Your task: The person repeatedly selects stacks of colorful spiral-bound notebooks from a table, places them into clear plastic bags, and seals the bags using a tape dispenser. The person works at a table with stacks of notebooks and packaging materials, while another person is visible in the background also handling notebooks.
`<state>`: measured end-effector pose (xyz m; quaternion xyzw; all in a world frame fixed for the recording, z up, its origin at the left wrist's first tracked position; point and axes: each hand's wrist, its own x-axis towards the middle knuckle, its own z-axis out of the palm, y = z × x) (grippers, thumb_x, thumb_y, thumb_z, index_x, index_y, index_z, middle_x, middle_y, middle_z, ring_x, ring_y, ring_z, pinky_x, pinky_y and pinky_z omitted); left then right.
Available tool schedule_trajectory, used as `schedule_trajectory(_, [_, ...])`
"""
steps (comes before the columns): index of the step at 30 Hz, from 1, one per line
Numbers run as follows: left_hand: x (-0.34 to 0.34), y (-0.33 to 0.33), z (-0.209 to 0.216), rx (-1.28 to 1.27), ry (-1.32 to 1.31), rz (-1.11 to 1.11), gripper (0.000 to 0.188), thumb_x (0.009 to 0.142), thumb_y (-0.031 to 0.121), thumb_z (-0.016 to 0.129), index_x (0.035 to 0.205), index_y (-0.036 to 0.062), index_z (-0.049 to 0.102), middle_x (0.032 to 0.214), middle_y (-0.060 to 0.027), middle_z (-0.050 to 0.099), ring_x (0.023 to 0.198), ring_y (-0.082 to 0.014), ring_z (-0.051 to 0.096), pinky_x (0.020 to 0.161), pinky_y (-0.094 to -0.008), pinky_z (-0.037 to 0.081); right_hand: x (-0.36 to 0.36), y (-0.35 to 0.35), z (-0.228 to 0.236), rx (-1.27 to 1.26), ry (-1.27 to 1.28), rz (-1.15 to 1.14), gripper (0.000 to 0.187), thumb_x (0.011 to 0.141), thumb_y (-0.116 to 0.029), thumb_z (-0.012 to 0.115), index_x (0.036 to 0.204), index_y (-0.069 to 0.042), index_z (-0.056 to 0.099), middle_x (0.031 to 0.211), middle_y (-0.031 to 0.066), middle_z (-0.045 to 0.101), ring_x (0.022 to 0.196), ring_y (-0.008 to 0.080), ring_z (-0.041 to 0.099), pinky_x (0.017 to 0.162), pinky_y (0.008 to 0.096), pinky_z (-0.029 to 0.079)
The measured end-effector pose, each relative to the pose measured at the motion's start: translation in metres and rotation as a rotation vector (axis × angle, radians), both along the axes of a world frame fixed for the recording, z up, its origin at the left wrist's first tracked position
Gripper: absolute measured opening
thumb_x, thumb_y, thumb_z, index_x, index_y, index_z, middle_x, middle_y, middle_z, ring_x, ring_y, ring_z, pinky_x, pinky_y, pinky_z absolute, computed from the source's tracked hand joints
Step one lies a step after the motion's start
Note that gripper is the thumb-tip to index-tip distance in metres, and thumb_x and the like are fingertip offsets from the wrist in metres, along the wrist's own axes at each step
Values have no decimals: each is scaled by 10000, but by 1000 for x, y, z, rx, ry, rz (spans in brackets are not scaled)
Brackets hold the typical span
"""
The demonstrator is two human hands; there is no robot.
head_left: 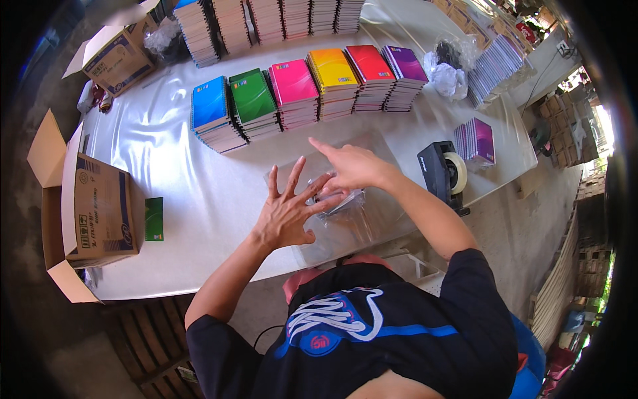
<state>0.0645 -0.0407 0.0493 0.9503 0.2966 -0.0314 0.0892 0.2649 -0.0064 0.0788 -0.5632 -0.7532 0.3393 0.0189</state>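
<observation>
My left hand [284, 216] is spread wide over the table with nothing visible in it. Close against its fingertips is my right hand [352, 166], its index finger stretched out to the far left and its other fingers bent, partly hidden. Under both hands lie clear plastic bags [345, 229], loosely crumpled near the fingers. Just beyond stands a row of spiral notebook stacks: blue [211, 103], green [252, 96], pink [294, 83], yellow [332, 70], red [369, 64] and purple [405, 64].
A black tape dispenser [435, 173] and a small purple notebook stack [477, 141] sit to the right. An open cardboard box [103, 206] stands left, beside a green notebook cover [154, 219]. More notebook stacks [266, 23] and another box [119, 63] are farther back.
</observation>
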Motion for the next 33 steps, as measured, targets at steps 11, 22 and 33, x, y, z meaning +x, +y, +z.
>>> schedule_trajectory(11, [28,-24,-42,59,-556,202,610,616,306,787,1190,318,584,1420,-51,358,1403,-387,52,1064,-629,60,89,-41,-25,-3,451,129,722,621,-193,817,1280,-209,522,1410,56,359,1307,259,349,990,406,390])
schedule_trajectory(22, [38,-25,-59,-205,-1005,477,359,645,220,838,958,135,684,1355,-158,321,1232,-362,408,1007,-475,358,49,-63,-74,74,981,-196,289,734,-105,760,1017,-115,700,1399,88,391,1266,226,402,1011,366,364])
schedule_trajectory(33, [50,-10,-46,-244,-1192,508,169,694,165,800,840,107,737,1378,-143,309,1133,-313,537,879,-398,513,56,-61,-82,111,946,-215,173,764,-151,745,912,-72,702,1342,108,455,1206,207,461,990,336,387])
